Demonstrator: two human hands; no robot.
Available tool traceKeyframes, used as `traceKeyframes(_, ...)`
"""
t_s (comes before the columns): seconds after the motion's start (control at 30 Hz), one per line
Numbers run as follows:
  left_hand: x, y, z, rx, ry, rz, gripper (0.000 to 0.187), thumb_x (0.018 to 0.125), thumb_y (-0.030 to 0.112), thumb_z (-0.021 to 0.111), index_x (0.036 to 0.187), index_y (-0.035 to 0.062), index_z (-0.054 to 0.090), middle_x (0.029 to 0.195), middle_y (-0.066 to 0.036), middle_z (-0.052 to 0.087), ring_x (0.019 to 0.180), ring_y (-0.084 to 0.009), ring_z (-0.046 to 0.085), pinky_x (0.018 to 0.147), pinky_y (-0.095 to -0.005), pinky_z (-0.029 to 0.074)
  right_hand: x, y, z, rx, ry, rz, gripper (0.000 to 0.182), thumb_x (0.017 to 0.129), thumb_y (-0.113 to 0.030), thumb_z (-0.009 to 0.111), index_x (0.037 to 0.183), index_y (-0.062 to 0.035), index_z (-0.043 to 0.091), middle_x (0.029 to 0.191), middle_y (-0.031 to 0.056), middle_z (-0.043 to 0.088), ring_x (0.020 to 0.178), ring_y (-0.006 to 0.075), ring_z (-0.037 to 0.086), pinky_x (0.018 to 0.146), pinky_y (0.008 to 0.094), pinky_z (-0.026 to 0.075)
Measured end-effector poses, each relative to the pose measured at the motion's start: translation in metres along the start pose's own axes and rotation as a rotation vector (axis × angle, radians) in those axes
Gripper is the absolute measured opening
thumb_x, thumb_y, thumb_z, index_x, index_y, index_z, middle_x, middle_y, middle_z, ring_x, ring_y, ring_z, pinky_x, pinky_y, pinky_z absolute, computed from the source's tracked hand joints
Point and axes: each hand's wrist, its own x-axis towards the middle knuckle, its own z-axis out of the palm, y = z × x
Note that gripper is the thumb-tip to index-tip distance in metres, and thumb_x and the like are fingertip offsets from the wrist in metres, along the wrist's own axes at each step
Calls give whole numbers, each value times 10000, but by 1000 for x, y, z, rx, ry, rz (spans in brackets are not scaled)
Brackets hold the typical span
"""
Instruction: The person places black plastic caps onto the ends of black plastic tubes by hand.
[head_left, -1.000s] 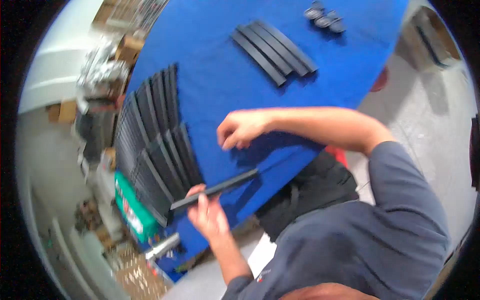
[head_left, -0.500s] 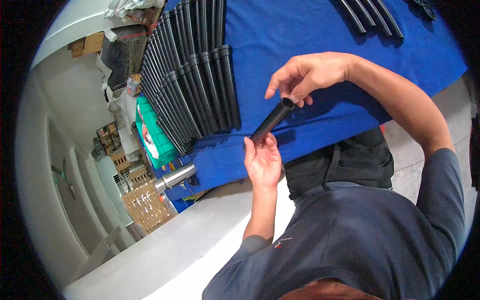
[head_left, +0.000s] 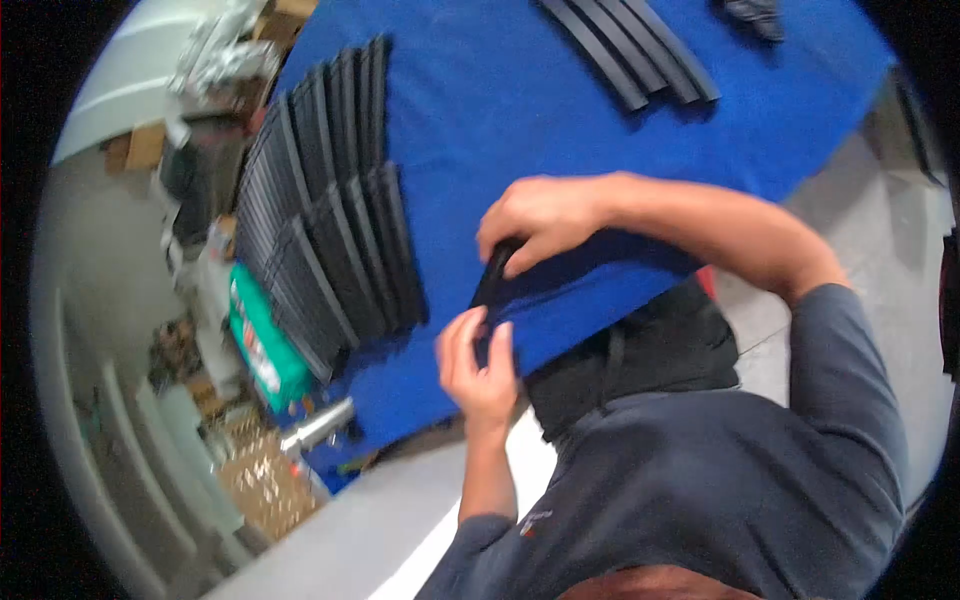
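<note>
A short black tube (head_left: 491,287) slants between my two hands above the blue cloth, somewhat blurred. My right hand (head_left: 548,220) is closed over its upper end, with thumb and fingers wrapped round it, so that end is hidden. Around the lower end, my left hand (head_left: 478,375) holds the tube between thumb and fingers. To the left of my hands lie many long black tubes (head_left: 345,240), side by side in two overlapping rows on the cloth.
The blue cloth (head_left: 450,120) covers the table. Several black tubes (head_left: 640,50) lie at the top, with small dark parts (head_left: 755,18) farther right. A green bin (head_left: 265,335) and a shiny metal cylinder (head_left: 318,424) stand at the left edge.
My right hand has gone from loosely touching the tube's open end to closing over it. Both hands and the tube sit farther left in view, and the tube is steeper. The camera view has shifted.
</note>
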Motion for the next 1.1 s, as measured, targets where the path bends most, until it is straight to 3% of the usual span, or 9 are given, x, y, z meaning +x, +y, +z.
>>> traceKeyframes(0.07,22,0,8,253,19,224,461,869,96,759,1299,-3,624,1267,-190,646,1120,-345,630,977,-437,502,2,5,4,-121,2,-71,327,820,-291,766,1027,-45,710,961,140,685,1006,377,631,896,492,495)
traceKeyframes(0.13,29,-16,22,243,-102,190,497,849,63,748,1320,-14,607,1256,-217,635,1175,-392,588,1019,-480,470,0,3,1,-233,-18,-53,293,767,-281,782,971,-78,726,942,115,677,994,356,620,878,487,485)
traceKeyframes(0.2,33,-26,28,201,-209,126,484,852,34,720,1323,-12,614,1201,-201,645,1142,-383,590,1003,-464,473,-2,3,1,-287,-36,3,260,760,-272,763,938,-88,717,950,90,664,1029,325,604,899,473,464)
traceKeyframes(0.57,68,-23,19,129,-130,130,348,918,146,721,1193,-62,674,1170,-224,671,1083,-394,643,969,-451,504,2,6,8,-481,-99,53,393,737,-366,755,1039,-115,757,1039,120,706,1092,329,630,896,482,482)
traceKeyframes(0.73,136,35,28,6,-51,334,308,902,94,736,1172,-49,694,1198,-184,695,1125,-318,666,1016,-399,495,1,10,14,-490,-15,-4,461,713,-401,784,1059,-99,754,1076,139,714,1104,335,630,916,499,475)
traceKeyframes(0.8,166,65,43,-35,-52,462,322,892,79,739,1193,-24,692,1207,-171,698,1130,-311,668,1017,-400,497,1,24,24,-487,76,-75,475,702,-400,789,1068,-98,754,1085,138,718,1115,324,634,925,496,474)
traceKeyframes(0.93,223,121,96,-144,-96,714,369,874,76,747,1231,9,677,1208,-169,699,1132,-315,672,996,-394,508,2,23,25,-474,47,-17,495,689,-357,793,1111,-101,753,1118,143,723,1152,305,643,997,469,479)
traceKeyframes(1.07,264,176,153,-206,-219,836,450,869,53,706,1314,66,640,1239,-174,679,1158,-357,649,991,-402,505,-7,-5,5,-350,86,-70,601,686,-258,778,1255,-90,683,1271,172,676,1247,377,576,1080,489,430)
traceKeyframes(1.1,272,186,167,-190,-238,865,487,869,50,696,1348,82,616,1270,-175,664,1185,-364,632,999,-410,503,-7,-11,0,-282,-30,21,667,687,-238,775,1320,-78,637,1358,195,627,1301,395,529,1112,498,401)
